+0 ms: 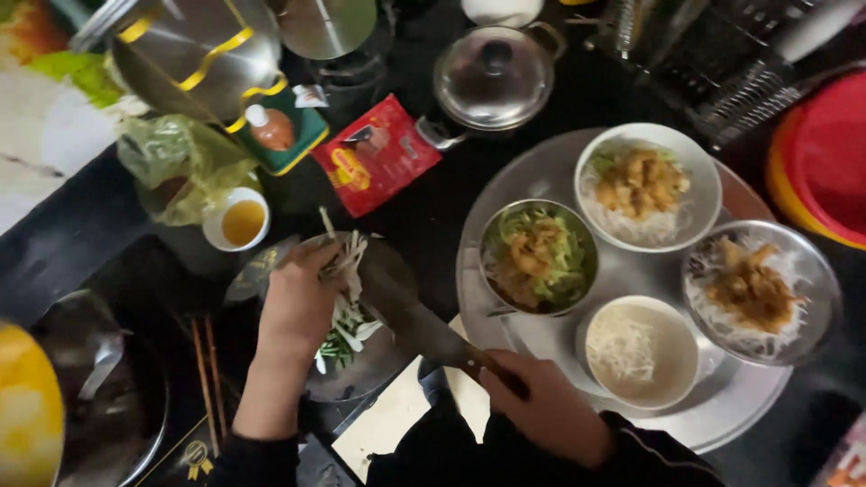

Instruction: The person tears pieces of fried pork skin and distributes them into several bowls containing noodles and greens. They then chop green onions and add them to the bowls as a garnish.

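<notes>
My left hand (298, 302) pinches a bunch of chopped greens and white shreds (347, 320) over a dark round plate (383, 370). My right hand (550, 406) is closed on the handle of a large knife (415, 320), whose blade lies across the plate beside the greens. To the right, a round metal tray (541, 176) carries a steel bowl of noodles with greens (538, 257), a white bowl of noodles with fried topping (645, 185), a steel bowl of noodles with meat (758, 289) and a white bowl of plain noodles (640, 352).
A small cup of yellow sauce (239, 221), a red packet (374, 153), a lidded pot (494, 77), a green plastic bag (176, 162), a sauce bottle (271, 126) and chopsticks (207, 370) surround the plate. A red basin (825, 153) sits far right, a pan (90, 397) at left.
</notes>
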